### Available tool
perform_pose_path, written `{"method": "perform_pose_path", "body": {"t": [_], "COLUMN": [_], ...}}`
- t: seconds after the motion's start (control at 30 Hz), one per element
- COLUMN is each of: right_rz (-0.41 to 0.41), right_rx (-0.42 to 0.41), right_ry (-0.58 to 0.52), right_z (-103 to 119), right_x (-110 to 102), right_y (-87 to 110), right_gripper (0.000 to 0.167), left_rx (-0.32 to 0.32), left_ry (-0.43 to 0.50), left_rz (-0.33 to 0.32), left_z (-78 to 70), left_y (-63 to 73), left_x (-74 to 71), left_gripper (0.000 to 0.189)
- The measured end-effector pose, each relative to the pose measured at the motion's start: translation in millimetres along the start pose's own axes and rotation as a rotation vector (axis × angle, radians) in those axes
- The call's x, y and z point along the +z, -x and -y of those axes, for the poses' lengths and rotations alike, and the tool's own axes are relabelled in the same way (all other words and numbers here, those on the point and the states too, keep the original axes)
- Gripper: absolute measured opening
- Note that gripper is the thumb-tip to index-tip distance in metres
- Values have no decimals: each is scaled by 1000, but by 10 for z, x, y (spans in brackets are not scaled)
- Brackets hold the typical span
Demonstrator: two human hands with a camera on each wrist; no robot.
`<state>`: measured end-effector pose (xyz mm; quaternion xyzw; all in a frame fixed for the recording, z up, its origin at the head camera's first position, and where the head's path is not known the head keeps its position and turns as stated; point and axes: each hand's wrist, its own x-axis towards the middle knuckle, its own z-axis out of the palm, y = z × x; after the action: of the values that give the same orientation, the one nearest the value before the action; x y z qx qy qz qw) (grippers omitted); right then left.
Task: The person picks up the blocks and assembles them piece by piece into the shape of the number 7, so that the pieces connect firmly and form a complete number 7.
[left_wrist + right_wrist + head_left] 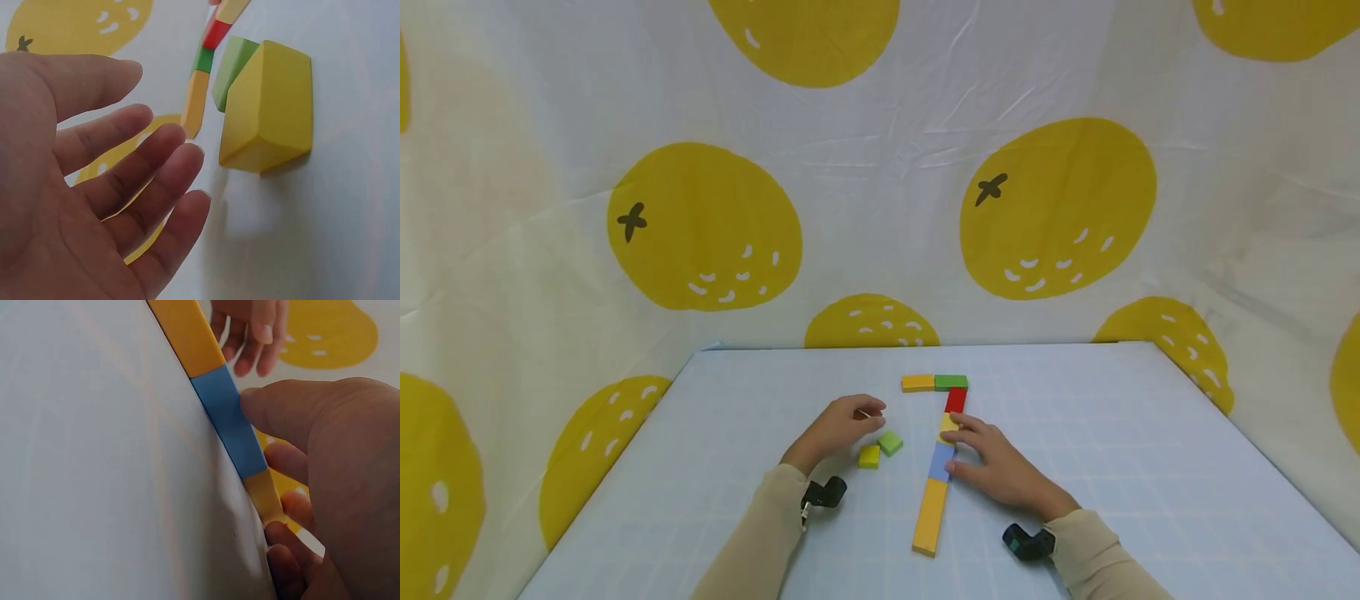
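My left hand [842,429] holds nothing; its fingers are spread and loosely bent in the left wrist view. Just to its right lie two loose blocks, a yellow block [868,457] and a light green block [891,442]. My right hand [1003,469] lies against a line of blocks, its thumb at the edge of the blue block [942,462] and its fingertips over the pale yellow block [948,427], which they partly cover. A long orange block [930,517] forms the near end of the line, and a red block [956,400] continues it at the far side.
Beyond the red block, a green block [951,382] and a small orange block [917,383] run crosswise to the left. All lie on a pale checked table [1150,467]. A white curtain [887,208] with yellow fruit prints hangs behind it.
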<state>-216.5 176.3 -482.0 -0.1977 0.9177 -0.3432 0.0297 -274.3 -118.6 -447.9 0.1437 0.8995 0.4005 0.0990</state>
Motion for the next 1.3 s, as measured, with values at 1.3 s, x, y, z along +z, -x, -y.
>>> {"method": "perform_pose_path", "body": {"t": [1.3], "right_rz": [0], "right_rx": [-41], "right_ry": [8], "right_z": [4], "right_x": [-24], "right_y": [0], "right_gripper": [49], "left_rx": [68], "left_ry": [70], "left_rz": [132], "left_z": [267], "left_y": [309], "left_x": [-45], "left_gripper": [34]}}
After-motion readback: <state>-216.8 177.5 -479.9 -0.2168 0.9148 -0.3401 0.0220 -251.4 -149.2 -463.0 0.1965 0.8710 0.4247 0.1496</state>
